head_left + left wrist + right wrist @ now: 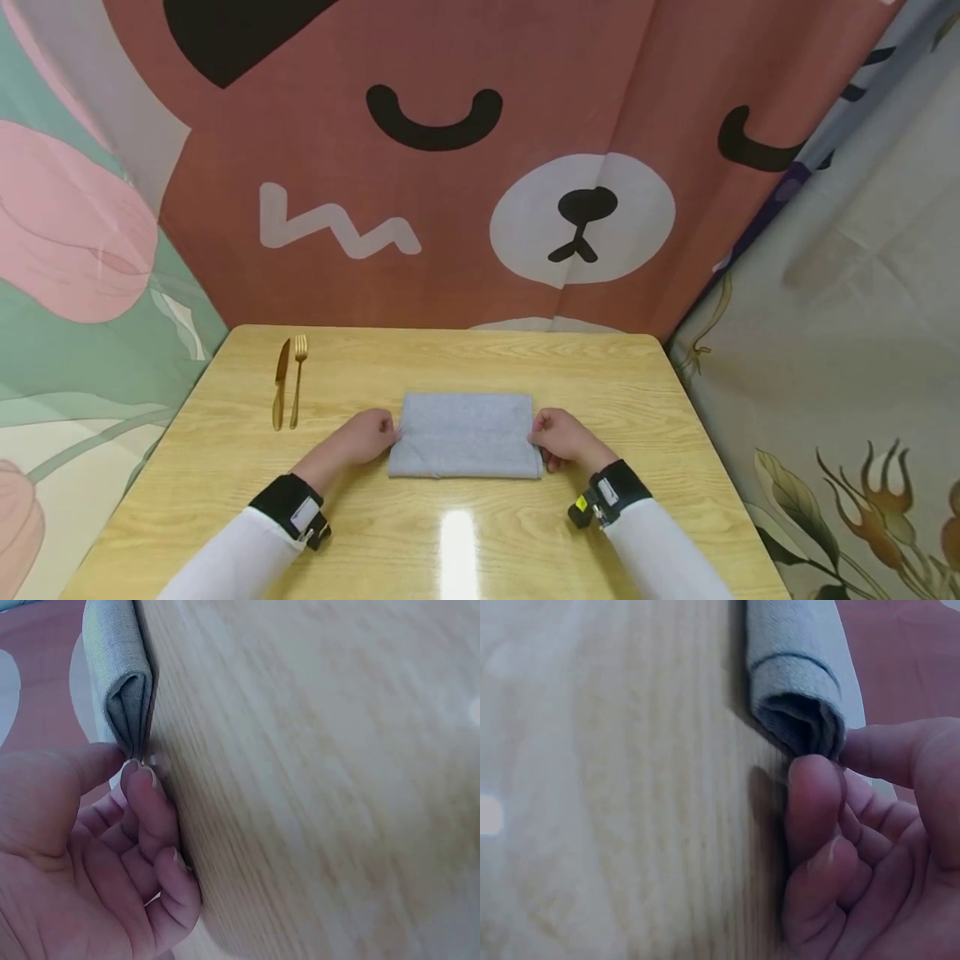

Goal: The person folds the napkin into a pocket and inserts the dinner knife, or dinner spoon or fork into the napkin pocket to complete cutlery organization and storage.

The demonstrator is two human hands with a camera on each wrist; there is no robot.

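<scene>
**Folded cloth (465,435) pinched at both short ends**

Position: the cloth lies flat near the middle of the desk (600,375), its long axis running from nine to three o'clock. It is at three o'clock from the left hand (367,435) and at nine o'clock from the right hand (564,437). Neither hand is nearer; each touches its own end.

Hands: the left has thumb and fingertips closed on the layered edge. The right grips the opposite edge likewise, its remaining fingers curled beneath.

Material: grey-blue woven textile, matte, fine-grained, folded into a rectangle. The wrist views show several stacked layers and a rounded, loop-like fold at each end. A dark line crosses the cloth near the right end; whether it is stitching cannot be determined. A faint crease runs lengthwise.

Surroundings: the desk surface is pale, glossy wood grain. Between nine and ten o'clock from the cloth lie a gold-toned knife (278,406) and, just beside it at three o'clock, a matching fork (297,385). A printed curtain (450,292) hangs at twelve o'clock.
</scene>
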